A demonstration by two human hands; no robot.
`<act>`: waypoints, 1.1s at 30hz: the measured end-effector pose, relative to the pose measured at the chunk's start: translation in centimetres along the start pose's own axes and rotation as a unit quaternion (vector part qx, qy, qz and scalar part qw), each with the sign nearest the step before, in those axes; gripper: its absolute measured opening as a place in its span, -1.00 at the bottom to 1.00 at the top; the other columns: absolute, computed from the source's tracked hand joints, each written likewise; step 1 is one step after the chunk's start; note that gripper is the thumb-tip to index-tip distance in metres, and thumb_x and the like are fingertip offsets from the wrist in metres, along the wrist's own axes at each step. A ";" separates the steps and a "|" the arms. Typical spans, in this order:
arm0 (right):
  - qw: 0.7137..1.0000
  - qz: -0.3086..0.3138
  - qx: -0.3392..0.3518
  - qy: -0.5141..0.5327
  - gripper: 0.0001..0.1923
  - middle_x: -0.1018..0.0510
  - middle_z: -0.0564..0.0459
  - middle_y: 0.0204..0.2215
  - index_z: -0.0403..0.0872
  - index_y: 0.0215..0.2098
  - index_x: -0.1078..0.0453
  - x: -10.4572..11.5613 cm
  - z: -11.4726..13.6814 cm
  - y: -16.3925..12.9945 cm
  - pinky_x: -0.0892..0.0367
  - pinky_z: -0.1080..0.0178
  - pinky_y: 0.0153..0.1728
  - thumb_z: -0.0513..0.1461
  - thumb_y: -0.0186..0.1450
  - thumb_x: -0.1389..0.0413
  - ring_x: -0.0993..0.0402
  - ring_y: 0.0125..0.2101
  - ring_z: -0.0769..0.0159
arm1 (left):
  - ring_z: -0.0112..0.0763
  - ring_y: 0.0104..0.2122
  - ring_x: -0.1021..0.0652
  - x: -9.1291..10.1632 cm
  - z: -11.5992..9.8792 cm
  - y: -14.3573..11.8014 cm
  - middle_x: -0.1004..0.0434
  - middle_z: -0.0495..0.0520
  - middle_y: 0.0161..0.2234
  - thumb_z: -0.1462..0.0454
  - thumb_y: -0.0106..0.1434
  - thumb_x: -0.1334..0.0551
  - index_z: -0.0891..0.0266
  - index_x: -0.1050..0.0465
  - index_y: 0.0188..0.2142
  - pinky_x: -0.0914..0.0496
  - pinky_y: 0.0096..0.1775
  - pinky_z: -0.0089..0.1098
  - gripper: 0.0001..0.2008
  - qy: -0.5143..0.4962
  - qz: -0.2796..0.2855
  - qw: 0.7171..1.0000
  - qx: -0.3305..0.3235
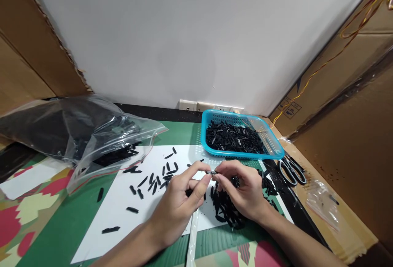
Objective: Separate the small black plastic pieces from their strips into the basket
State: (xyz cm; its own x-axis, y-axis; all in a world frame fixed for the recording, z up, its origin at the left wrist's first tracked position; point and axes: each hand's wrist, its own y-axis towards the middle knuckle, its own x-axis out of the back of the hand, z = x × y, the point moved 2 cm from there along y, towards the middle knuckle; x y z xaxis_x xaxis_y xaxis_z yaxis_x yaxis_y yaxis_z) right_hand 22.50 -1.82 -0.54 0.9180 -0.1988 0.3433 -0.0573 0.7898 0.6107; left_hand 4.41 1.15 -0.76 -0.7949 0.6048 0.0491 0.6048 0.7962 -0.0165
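Between the fingertips of both hands is a small black strip-shaped piece (211, 173), its ends pinched. My left hand (184, 195) grips its left end with thumb and forefinger; another dark piece shows partly under the curled fingers. The right end sits in the pinch of my right hand (242, 187). Beneath the right hand lies a heap of similar black pieces (225, 211). More black pieces (155, 183) are scattered to the left on a white sheet (101, 218). What the pieces are, I cannot make out.
A blue plastic basket (242, 154) full of black pieces stands behind the hands. On the left lies a large clear zip bag (92, 136) of dark pieces. Scissors (291, 170) and a small clear bag (322, 201) are at right. Cardboard walls (346, 115) flank both sides.
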 end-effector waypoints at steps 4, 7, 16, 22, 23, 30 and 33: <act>0.996 0.003 0.056 -0.063 -0.95 -0.62 0.08 -0.42 -0.06 -0.16 -0.48 0.1 0.3 0.2 -0.42 0.37 -0.50 -0.33 0.44 -0.20 -0.52 -0.57 0.41 | -0.56 -0.65 -0.06 -0.1 0.1 -0.2 -0.05 -0.29 -0.65 -0.07 0.49 -0.14 0.15 -0.29 0.02 0.09 -0.57 -0.48 -0.63 -0.029 0.005 0.999 0.019; 0.993 0.003 0.080 -0.091 -0.94 -0.64 0.06 -0.42 -0.06 -0.17 -0.48 0.1 0.4 0.2 -0.42 0.35 -0.49 -0.33 0.45 -0.17 -0.55 -0.55 0.38 | -0.57 -0.68 -0.05 -0.3 0.2 0.0 -0.04 -0.30 -0.66 -0.07 0.48 -0.15 0.13 -0.29 0.03 0.12 -0.59 -0.50 -0.63 -0.053 0.003 0.998 0.025; 0.981 -0.040 0.104 -0.161 -0.92 -0.62 0.05 -0.45 -0.05 -0.20 -0.47 0.7 0.3 0.7 -0.44 0.27 -0.42 -0.35 0.42 -0.17 -0.55 -0.51 0.31 | -0.61 -0.69 0.01 -0.4 0.0 0.3 -0.02 -0.31 -0.66 -0.08 0.45 -0.20 0.10 -0.28 -0.05 0.10 -0.64 -0.59 -0.66 -0.113 -0.001 0.992 0.050; 0.969 -0.112 0.100 -0.198 -0.88 -0.59 0.06 -0.43 -0.06 -0.14 -0.46 2.2 -0.5 1.3 -0.43 0.26 -0.41 -0.38 0.41 -0.19 -0.52 -0.50 0.32 | -0.63 -0.69 0.02 -0.1 0.1 0.6 -0.04 -0.30 -0.66 -0.05 0.47 -0.19 0.12 -0.31 -0.18 0.05 -0.66 -0.61 -0.69 -0.155 -0.025 0.987 0.039; 0.968 -0.113 0.102 -0.198 -0.88 -0.58 0.07 -0.44 -0.06 -0.13 -0.46 2.2 -0.6 1.4 -0.44 0.27 -0.42 -0.38 0.40 -0.19 -0.52 -0.51 0.33 | -0.63 -0.69 0.02 -0.1 0.1 0.6 -0.05 -0.30 -0.66 -0.05 0.48 -0.18 0.13 -0.32 -0.19 0.04 -0.66 -0.61 -0.69 -0.156 -0.026 0.987 0.036; 0.963 -0.107 0.124 -0.214 -0.86 -0.58 0.09 -0.45 -0.04 -0.13 -0.48 2.3 -0.6 1.5 -0.45 0.26 -0.44 -0.38 0.41 -0.19 -0.53 -0.51 0.32 | -0.63 -0.68 0.01 -0.1 0.2 0.4 -0.06 -0.28 -0.66 -0.04 0.49 -0.16 0.16 -0.35 -0.19 0.03 -0.65 -0.62 -0.67 -0.161 -0.025 0.986 0.032; 0.958 -0.115 0.130 -0.228 -0.86 -0.59 0.08 -0.44 -0.04 -0.14 -0.49 3.1 -0.7 1.7 -0.45 0.26 -0.42 -0.39 0.39 -0.21 -0.53 -0.49 0.32 | -0.62 -0.70 -0.04 0.0 0.1 0.4 -0.11 -0.27 -0.66 -0.05 0.51 -0.10 0.16 -0.33 -0.17 0.01 -0.65 -0.61 -0.66 -0.168 -0.038 0.984 0.040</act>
State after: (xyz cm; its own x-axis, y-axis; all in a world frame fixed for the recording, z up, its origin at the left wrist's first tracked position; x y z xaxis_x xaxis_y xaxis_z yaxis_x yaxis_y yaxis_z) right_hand 25.57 -0.66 1.05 0.6545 -0.6299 0.4181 -0.0236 0.5358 0.8440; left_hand 4.61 1.44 -0.83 -0.8170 0.5048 -0.2789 0.5485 0.8295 -0.1053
